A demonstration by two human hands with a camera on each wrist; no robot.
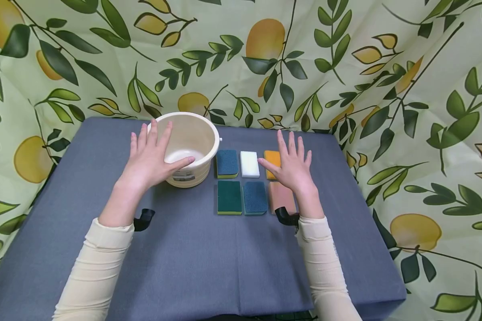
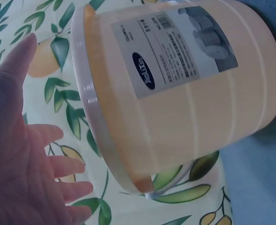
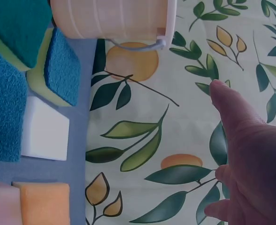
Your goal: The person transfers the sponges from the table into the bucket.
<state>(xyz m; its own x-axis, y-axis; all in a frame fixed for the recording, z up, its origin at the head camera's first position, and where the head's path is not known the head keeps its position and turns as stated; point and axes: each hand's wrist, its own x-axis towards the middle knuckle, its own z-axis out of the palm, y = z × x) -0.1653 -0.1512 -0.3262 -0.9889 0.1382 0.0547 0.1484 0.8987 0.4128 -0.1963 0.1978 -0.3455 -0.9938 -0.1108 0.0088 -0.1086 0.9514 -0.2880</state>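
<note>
My left hand (image 1: 149, 156), fingers spread and holding nothing, hovers over the left side of a cream plastic bucket (image 1: 201, 171). In the left wrist view the bucket's label (image 2: 175, 49) faces the camera, with the palm beside the rim. My right hand (image 1: 292, 167), also spread and without anything in it, is above the right end of two rows of sponges. The back row has a blue sponge (image 1: 227, 162), a white sponge (image 1: 249, 164) and an orange sponge (image 1: 271, 157). In front lie a dark green sponge (image 1: 229, 197), another blue sponge (image 1: 255, 197) and a pink sponge (image 1: 280, 196).
A blue-grey cloth covers the table (image 1: 193, 267). Behind it and along the sides hangs a curtain (image 1: 225, 67) printed with leaves and fruit. The bucket's handle (image 3: 138, 47) hangs at its side in the right wrist view. Black straps (image 1: 143, 219) circle both wrists.
</note>
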